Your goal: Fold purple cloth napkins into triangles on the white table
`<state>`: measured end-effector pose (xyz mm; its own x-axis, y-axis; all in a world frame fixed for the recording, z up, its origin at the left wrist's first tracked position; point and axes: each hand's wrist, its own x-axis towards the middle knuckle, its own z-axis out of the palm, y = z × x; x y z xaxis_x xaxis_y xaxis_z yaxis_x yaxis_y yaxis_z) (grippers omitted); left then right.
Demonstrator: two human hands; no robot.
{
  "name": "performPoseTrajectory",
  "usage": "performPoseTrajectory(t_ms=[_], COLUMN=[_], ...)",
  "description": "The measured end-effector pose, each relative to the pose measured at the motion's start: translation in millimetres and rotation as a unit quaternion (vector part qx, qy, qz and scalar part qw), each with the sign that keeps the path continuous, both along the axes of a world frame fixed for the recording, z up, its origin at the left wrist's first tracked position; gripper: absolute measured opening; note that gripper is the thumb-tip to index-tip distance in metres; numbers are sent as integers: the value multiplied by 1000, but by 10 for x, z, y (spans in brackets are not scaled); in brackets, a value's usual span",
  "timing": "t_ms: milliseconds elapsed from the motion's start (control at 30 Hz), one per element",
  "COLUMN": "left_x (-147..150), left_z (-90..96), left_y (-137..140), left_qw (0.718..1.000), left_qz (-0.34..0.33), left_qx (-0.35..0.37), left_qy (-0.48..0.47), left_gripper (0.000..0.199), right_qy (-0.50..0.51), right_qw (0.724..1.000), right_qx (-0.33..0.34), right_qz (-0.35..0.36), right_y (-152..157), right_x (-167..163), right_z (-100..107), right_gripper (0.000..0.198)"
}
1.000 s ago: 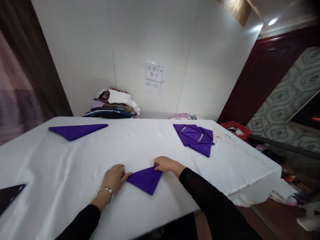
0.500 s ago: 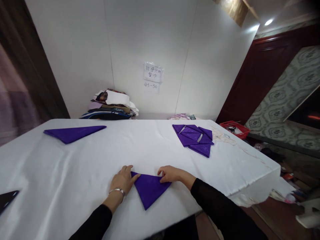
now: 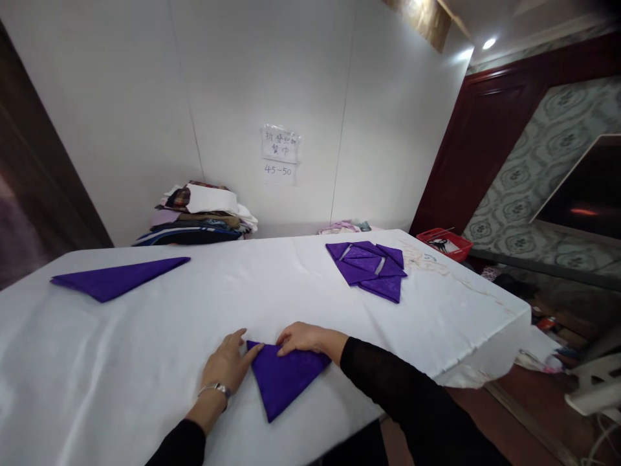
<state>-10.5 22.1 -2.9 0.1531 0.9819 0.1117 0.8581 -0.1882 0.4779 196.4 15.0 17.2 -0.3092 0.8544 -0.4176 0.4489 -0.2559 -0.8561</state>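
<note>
A purple cloth napkin, folded into a triangle, lies on the white tablecloth in front of me, one point toward me. My left hand, wearing a silver bracelet or watch, is at its left corner. The thumb rests on the top edge while the other fingers stretch apart over the cloth. My right hand lies across the top edge, fingers bent, thumb and fingertips closed on the fabric near the middle. The underside of the fold is hidden.
Another folded purple napkin lies at the far left. Several overlapping purple napkins sit at the back right. Beyond the table are piled clothes, a red basket and a wall with a paper sign.
My right hand has slid left along the napkin's top edge, from near the right corner to the middle. The left hand stays at the left corner. The view has turned slightly right.
</note>
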Motion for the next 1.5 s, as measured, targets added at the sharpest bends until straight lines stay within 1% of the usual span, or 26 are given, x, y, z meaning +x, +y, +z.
performPoseTrajectory(t_ms=[67, 167, 233, 333, 433, 567, 633, 700, 833, 900, 967, 1033, 1200, 1367, 1500], left_x=[46, 167, 258, 362, 394, 350, 336, 368, 609, 749, 834, 844, 736, 727, 730], left_z=[19, 45, 47, 32, 11, -57, -105, -145, -181, -193, -209, -224, -205, -154, -140], left_y=[31, 79, 113, 146, 136, 96, 127, 231, 624, 813, 929, 961, 888, 870, 870], left_qw=[1000, 998, 999, 999, 996, 992, 989, 985, 967, 962, 963, 964, 965, 962, 961], left_qz=[3, -3, -18, -49, -68, -76, -95, -126, -203, -219, -214, -204, -196, -196, -197], left_qx=[-15, -28, -19, 2, 11, 38, 51, 59, 82, 68, 41, 27, 16, 5, 4], left_qy=[-24, -47, -35, 18, 60, 96, 102, 105, 128, 146, 160, 166, 174, 189, 195], left_gripper=[60, 59, 52, 41, 39, 42, 44, 46, 52, 58, 65, 69, 69, 71, 71], right_qy=[25, 63, 71, 64, 62, 78, 98, 123, 169, 183, 192, 194, 180, 154, 91], right_qw=[999, 992, 980, 955, 937, 915, 905, 897, 887, 885, 885, 887, 895, 893, 880], right_qx=[4, 20, 39, 78, 102, 128, 135, 137, 138, 136, 131, 124, 123, 141, 167], right_qz=[-36, -107, -181, -280, -328, -374, -391, -401, -406, -405, -403, -400, -389, -398, -435], right_y=[18, 80, 142, 262, 431, 734, 888, 1015, 1141, 1140, 1113, 1085, 1122, 1365, 1644], right_x=[91, 350, 570, 898, 1166, 1422, 1528, 1627, 1798, 1862, 1906, 1931, 1906, 1832, 1855], right_z=[-44, -64, -58, -43, -36, -13, 10, 34, 63, 59, 42, 16, -53, -93, -110], right_gripper=[31, 35, 33, 30, 31, 29, 31, 33, 34, 33, 31, 30, 30, 34, 38])
